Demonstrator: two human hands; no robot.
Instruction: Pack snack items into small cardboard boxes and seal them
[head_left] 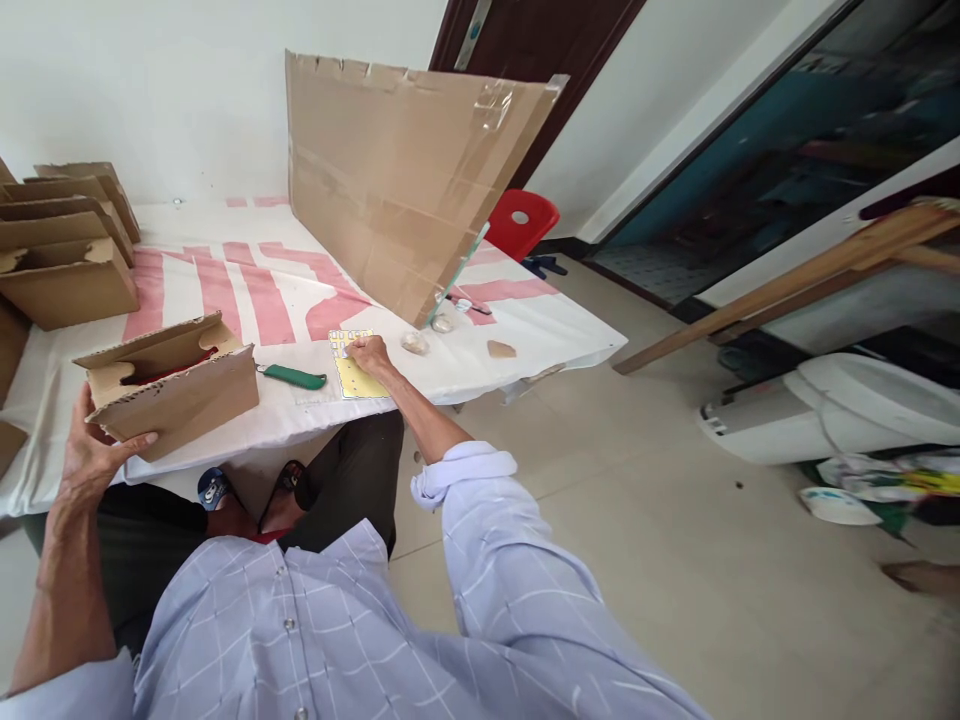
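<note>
A small cardboard box (202, 400), open at the top with something red inside, stands near the table's front edge. My left hand (94, 450) grips its left end, thumb on the near side and fingers behind. My right hand (369, 355) is closed, its fingertips pressed together on a yellow sheet (360, 382) with small pale pieces in rows, perhaps stickers. Whether a piece is between the fingertips is hidden. A green utility knife (294, 377) lies between the box and the sheet.
A large cardboard panel (390, 170) stands upright on the cloth-covered table (540, 345). Several cardboard boxes (67, 285) stand at the left. Tape rolls (415, 343) and a cardboard scrap (501, 349) lie at the right. A red chair (525, 222) is behind.
</note>
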